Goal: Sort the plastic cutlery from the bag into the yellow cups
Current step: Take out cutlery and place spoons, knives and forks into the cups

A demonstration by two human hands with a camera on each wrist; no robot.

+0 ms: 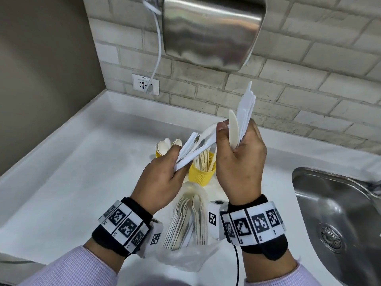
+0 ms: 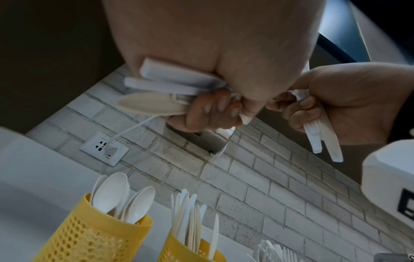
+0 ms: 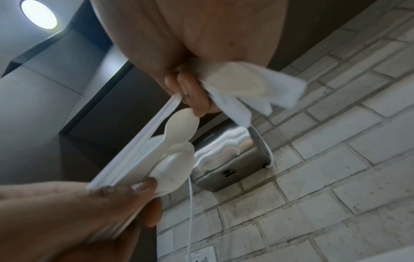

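Both hands are raised above the counter. My left hand (image 1: 165, 166) grips a slanting bundle of white knives and a spoon (image 1: 195, 146); its fingers (image 2: 212, 109) curl round the handles (image 2: 174, 83). My right hand (image 1: 241, 153) grips an upright bundle of white and cream knives (image 1: 243, 116), and its thumb (image 1: 221, 131) touches the tip of the left bundle. Below stand yellow mesh cups: one with spoons (image 2: 89, 235), one with knives (image 1: 203, 172). The clear plastic bag (image 1: 185, 256) with several pieces of cutlery (image 1: 185, 221) lies between my wrists.
A steel sink (image 1: 338, 219) is set in the white counter (image 1: 72, 182) at the right. A steel hand dryer (image 1: 210, 29) hangs on the brick wall, its cord running to a socket (image 1: 145, 84). White forks (image 2: 273, 251) stand right of the knife cup.
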